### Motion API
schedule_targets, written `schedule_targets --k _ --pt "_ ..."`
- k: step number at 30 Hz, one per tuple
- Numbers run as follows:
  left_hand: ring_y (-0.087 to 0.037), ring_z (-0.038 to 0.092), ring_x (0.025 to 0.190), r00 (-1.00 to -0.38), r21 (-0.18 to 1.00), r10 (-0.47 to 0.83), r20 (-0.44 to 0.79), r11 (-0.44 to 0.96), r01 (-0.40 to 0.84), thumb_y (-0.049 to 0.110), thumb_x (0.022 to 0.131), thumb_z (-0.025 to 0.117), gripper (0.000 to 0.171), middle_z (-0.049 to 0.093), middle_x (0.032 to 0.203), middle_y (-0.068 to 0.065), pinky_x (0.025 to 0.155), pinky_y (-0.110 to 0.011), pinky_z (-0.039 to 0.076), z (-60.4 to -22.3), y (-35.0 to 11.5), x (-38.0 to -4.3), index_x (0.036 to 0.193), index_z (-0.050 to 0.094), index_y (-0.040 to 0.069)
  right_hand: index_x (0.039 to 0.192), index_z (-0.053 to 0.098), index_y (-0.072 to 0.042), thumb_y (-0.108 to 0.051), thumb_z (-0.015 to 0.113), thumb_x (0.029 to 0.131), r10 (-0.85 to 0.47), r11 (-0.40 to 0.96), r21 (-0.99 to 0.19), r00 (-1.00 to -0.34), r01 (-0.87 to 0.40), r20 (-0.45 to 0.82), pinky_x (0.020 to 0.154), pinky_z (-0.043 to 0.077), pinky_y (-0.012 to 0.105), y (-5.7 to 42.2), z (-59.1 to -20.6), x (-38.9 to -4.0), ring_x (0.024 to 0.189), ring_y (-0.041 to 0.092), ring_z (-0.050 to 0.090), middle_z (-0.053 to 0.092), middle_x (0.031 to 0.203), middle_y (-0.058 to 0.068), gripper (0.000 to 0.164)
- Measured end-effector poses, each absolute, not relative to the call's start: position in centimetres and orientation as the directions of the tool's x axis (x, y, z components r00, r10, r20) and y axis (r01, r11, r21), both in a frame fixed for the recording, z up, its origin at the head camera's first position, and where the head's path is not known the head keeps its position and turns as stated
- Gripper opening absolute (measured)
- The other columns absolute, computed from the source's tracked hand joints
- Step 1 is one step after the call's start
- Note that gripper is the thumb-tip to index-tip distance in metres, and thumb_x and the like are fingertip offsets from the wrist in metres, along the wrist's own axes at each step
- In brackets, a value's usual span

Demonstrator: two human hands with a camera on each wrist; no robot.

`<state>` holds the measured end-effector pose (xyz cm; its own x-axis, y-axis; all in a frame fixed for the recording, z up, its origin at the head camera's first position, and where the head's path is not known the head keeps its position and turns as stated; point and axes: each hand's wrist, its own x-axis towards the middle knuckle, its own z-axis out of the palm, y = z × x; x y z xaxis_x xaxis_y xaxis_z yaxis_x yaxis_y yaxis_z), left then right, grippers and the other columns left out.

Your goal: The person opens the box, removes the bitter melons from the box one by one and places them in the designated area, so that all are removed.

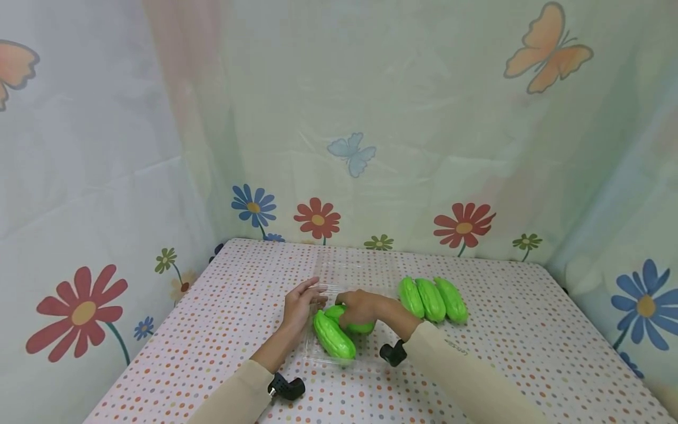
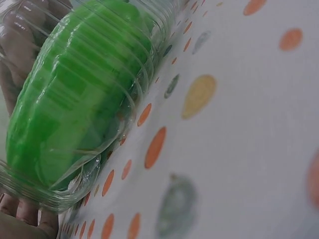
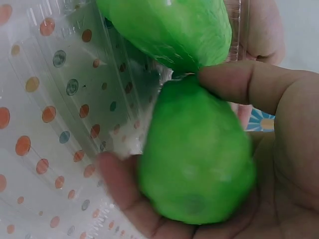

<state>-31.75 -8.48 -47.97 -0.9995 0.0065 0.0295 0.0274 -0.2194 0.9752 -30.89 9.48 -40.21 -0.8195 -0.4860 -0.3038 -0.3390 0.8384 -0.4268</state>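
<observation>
A clear plastic clamshell box (image 1: pixel 309 352) lies open on the table with two bright green bitter gourds in it. One gourd (image 1: pixel 333 335) lies along the box's left side and shows through its ribbed wall in the left wrist view. My right hand (image 1: pixel 362 309) grips the other gourd (image 3: pixel 197 154) over the box, thumb at its narrow end and fingers under its rounded body. At the left wall of the box, my left hand (image 1: pixel 299 306) rests with its fingers loosely extended, touching the plastic. Its fingers (image 2: pixel 27 211) show beside the box's end in the left wrist view.
Three more green gourds (image 1: pixel 431 300) lie side by side to the right of the box. The box's transparent lid (image 1: pixel 355 265) is folded back toward the rear. A dotted cloth (image 1: pixel 508 353) covers the table, and flowered fabric (image 1: pixel 371 118) hangs around its back and sides.
</observation>
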Motion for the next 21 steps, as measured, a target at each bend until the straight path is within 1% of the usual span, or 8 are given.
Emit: schedule_targets --k 2,5,7,11,13,16,18,21 --pt "-0.033 0.069 0.107 -1.0 0.973 0.01 0.027 -0.229 0.024 0.005 0.098 0.051 0.049 0.066 0.129 -0.021 0.092 -0.041 0.058 -47.98 -8.47 -31.77 0.146 0.049 -0.001 0.133 0.06 -0.007 -0.024 0.065 0.092 -0.494 0.822 -0.462 -0.819 -0.332 -0.291 0.07 0.058 0.04 9.6 -40.16 -30.81 0.088 0.02 0.061 0.063 0.104 0.003 0.045" --pt "-0.035 0.068 0.108 -0.999 0.972 0.016 0.029 -0.234 0.024 0.005 0.099 0.05 0.049 0.064 0.131 -0.024 0.092 -0.043 0.057 -48.0 -8.47 -31.78 0.147 0.048 -0.002 0.131 0.059 -0.007 -0.024 0.063 0.095 -0.498 0.795 -0.515 -0.829 -0.32 -0.255 0.054 0.058 0.038 9.79 -40.02 -30.65 0.077 0.02 0.063 0.063 0.1 0.005 0.04" --pt "-0.036 0.068 0.108 -0.999 0.972 0.02 0.029 -0.235 0.023 0.005 0.099 0.05 0.048 0.063 0.132 -0.025 0.093 -0.044 0.057 -48.01 -8.48 -31.78 0.147 0.048 -0.002 0.13 0.06 -0.007 -0.024 0.062 0.095 -0.502 0.785 -0.523 -0.835 -0.332 -0.224 0.051 0.056 0.037 9.92 -39.93 -30.56 0.071 0.019 0.062 0.064 0.099 0.005 0.039" --pt "-0.032 0.069 0.106 -1.0 0.971 0.017 0.024 -0.238 0.019 0.006 0.099 0.051 0.048 0.063 0.132 -0.025 0.092 -0.042 0.057 -47.94 -8.52 -31.67 0.147 0.048 -0.001 0.13 0.061 -0.005 -0.023 0.061 0.094 -0.503 0.775 -0.533 -0.841 -0.339 -0.198 0.047 0.05 0.034 10.1 -39.91 -30.48 0.057 0.018 0.057 0.065 0.096 0.003 0.04" --pt "-0.029 0.07 0.103 -1.0 0.971 0.014 0.025 -0.239 0.021 0.006 0.099 0.051 0.048 0.063 0.132 -0.024 0.091 -0.04 0.058 -47.88 -8.52 -31.62 0.147 0.048 -0.001 0.13 0.061 -0.004 -0.024 0.061 0.093 -0.496 0.774 -0.541 -0.847 -0.331 -0.192 0.046 0.048 0.033 10.19 -39.95 -30.47 0.055 0.018 0.055 0.066 0.095 0.003 0.042" --pt "-0.024 0.071 0.099 -1.0 0.969 0.01 0.024 -0.246 0.021 0.005 0.099 0.052 0.048 0.063 0.132 -0.025 0.09 -0.038 0.058 -47.86 -8.51 -31.6 0.146 0.049 -0.002 0.128 0.062 -0.003 -0.025 0.061 0.092 -0.489 0.767 -0.549 -0.857 -0.332 -0.165 0.045 0.049 0.032 10.3 -39.94 -30.5 0.055 0.018 0.057 0.067 0.099 0.006 0.043" --pt "-0.025 0.071 0.1 -1.0 0.968 0.014 0.026 -0.25 0.021 0.005 0.099 0.051 0.048 0.062 0.133 -0.026 0.09 -0.04 0.058 -47.88 -8.49 -31.64 0.147 0.048 -0.002 0.125 0.063 -0.002 -0.026 0.063 0.093 -0.489 0.76 -0.55 -0.862 -0.347 -0.132 0.047 0.051 0.033 10.38 -39.91 -30.57 0.057 0.018 0.059 0.067 0.099 0.007 0.04" --pt "-0.027 0.07 0.102 -1.0 0.968 0.014 0.019 -0.251 0.014 0.004 0.098 0.051 0.048 0.061 0.133 -0.027 0.092 -0.042 0.057 -47.86 -8.45 -31.8 0.146 0.048 -0.002 0.118 0.065 -0.002 -0.028 0.066 0.094 -0.498 0.749 -0.535 -0.865 -0.391 -0.065 0.056 0.054 0.033 10.49 -39.8 -30.69 0.065 0.017 0.062 0.068 0.096 0.005 0.036"
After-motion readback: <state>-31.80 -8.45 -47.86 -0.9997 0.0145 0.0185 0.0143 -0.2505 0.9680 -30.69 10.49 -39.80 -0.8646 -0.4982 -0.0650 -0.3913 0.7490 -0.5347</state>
